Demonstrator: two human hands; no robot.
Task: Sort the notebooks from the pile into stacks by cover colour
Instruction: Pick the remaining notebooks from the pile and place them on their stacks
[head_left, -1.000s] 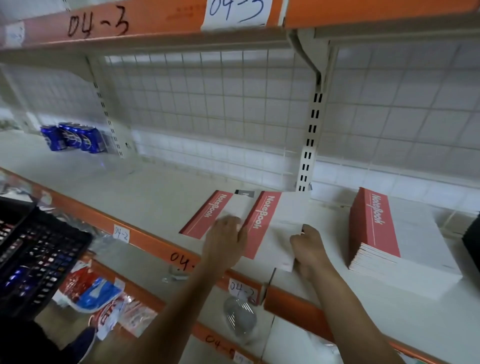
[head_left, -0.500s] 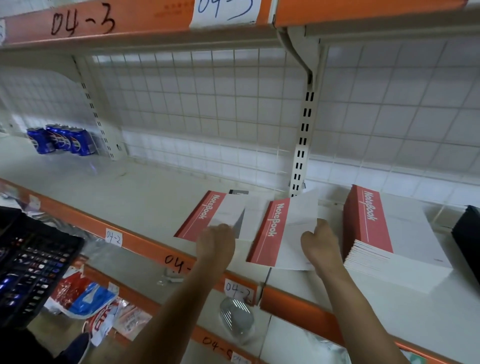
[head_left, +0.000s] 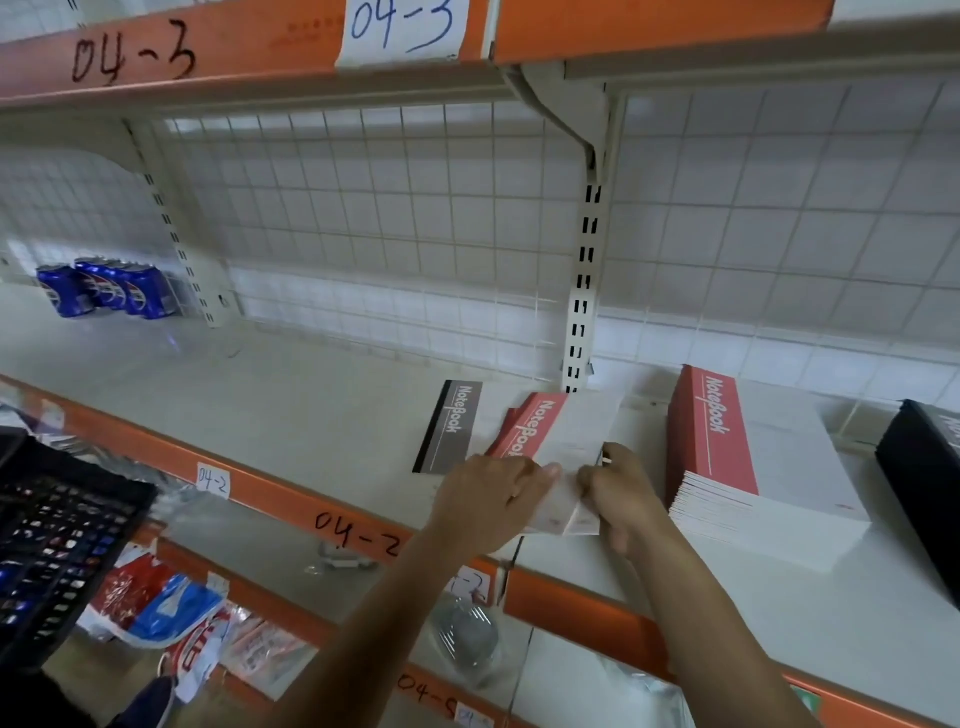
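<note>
Two red-spined notebooks (head_left: 563, 441) are held together, lifted off the shelf, one over the other. My left hand (head_left: 488, 499) pinches their near left edge and my right hand (head_left: 621, 493) grips the near right edge. A grey-and-black-spined notebook (head_left: 451, 428) lies flat on the shelf just left of them. A thick stack of red notebooks (head_left: 753, 457) stands to the right, close to my right hand. A black stack (head_left: 922, 467) sits at the far right edge.
The white shelf (head_left: 270, 395) has an orange front rail with 04-2 labels. Blue cans (head_left: 104, 288) stand at the far left back. A slotted upright (head_left: 584, 291) rises behind the notebooks. A black crate (head_left: 57, 551) sits low on the left, with bagged goods beneath.
The two red notebooks, held apart before, are now brought together between both hands. The left one moved right, uncovering the grey-spined notebook beneath it.
</note>
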